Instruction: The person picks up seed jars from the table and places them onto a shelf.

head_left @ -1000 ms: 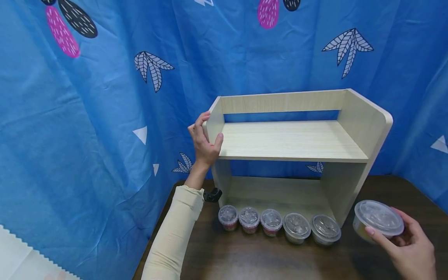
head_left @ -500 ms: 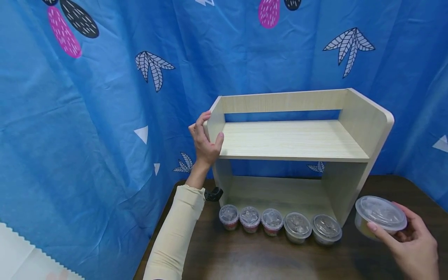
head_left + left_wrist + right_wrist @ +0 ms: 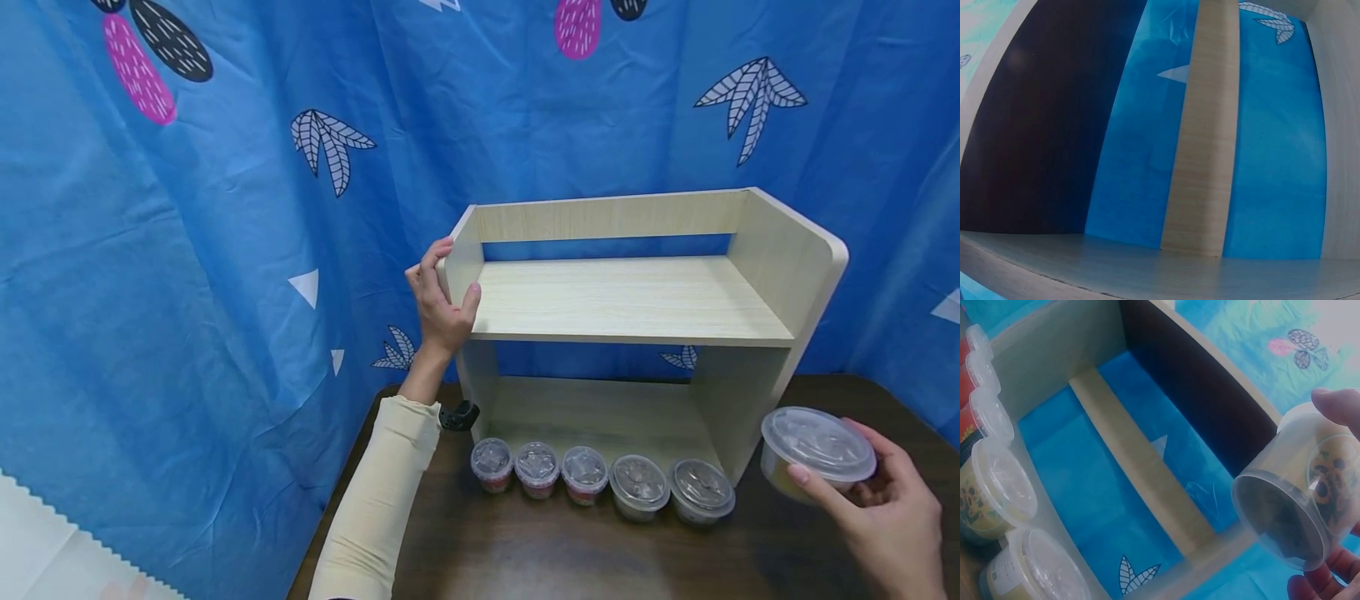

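Observation:
My left hand (image 3: 442, 304) grips the left side panel of a pale wooden two-tier shelf (image 3: 622, 296), fingers around its front edge and thumb on the inner side. A clear round lidded tub (image 3: 817, 446) is in my right hand (image 3: 888, 508), held to the right of the shelf. The right wrist view shows the tub (image 3: 1285, 515) tipped, with its bottom toward the camera and a sunflower label on its side. Along the shelf's lower front stand several more lidded tubs: small ones (image 3: 537, 467) with red on the left, larger ones (image 3: 637, 487) on the right.
Everything stands on a dark brown table (image 3: 540, 550). A patterned blue curtain (image 3: 225, 275) hangs behind and at the sides. In the left wrist view a wooden crossbar (image 3: 1200, 137) spans the shelf's back.
My right hand has lifted the tub slightly. My left hand keeps its place on the side panel, and the row of tubs stays put.

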`<state>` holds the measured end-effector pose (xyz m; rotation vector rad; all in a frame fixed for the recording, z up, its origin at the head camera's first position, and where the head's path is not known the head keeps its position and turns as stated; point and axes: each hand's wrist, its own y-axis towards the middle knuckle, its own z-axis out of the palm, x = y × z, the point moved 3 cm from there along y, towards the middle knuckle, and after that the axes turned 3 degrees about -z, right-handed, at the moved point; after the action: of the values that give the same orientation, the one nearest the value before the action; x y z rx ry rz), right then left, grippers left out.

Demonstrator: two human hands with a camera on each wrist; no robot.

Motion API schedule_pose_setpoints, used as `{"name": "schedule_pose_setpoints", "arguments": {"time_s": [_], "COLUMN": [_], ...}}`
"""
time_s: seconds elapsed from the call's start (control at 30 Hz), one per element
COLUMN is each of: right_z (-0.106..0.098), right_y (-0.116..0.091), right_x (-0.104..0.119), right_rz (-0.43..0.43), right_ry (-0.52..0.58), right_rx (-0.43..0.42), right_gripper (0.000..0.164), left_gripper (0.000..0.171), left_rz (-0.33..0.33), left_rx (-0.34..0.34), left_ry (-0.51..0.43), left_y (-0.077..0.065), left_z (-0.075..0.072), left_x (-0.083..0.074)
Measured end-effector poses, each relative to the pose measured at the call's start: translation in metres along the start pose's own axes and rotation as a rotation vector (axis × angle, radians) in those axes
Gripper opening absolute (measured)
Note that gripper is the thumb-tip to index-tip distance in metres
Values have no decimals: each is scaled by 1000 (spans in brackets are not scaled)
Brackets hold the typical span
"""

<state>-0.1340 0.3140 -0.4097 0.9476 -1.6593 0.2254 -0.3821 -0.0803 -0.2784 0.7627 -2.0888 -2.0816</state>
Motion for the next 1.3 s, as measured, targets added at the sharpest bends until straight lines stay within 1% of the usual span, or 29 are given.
{"name": "schedule_pose_setpoints", "arguments": {"time_s": [0.23, 0.4, 0.6, 0.87, 1.1, 1.3], "right_z": [0, 0, 0, 0, 1, 4], "right_y": [2, 5, 7, 10, 15, 17], "right_x": [5, 11, 17, 26, 37, 44], "right_rz": [20, 21, 15, -7, -67, -39], "right_ry": [-27, 2, 37, 46, 72, 77], "right_rx": [-9, -43, -52, -63, -66, -53], "right_gripper": [78, 76, 76, 75, 74, 75], "left_gripper": [54, 53, 53, 53, 54, 53], "left_rz": [8, 9, 5, 2, 8, 10], "left_rx": [-10, -12, -11, -7, -11, -9], "left_ry": [-5, -14, -16, -23, -19, -15], "left_y": [0, 0, -1, 1, 0, 1], "left_z": [0, 0, 0, 1, 1, 0], "left_x": [0, 0, 2, 0, 2, 1]}}
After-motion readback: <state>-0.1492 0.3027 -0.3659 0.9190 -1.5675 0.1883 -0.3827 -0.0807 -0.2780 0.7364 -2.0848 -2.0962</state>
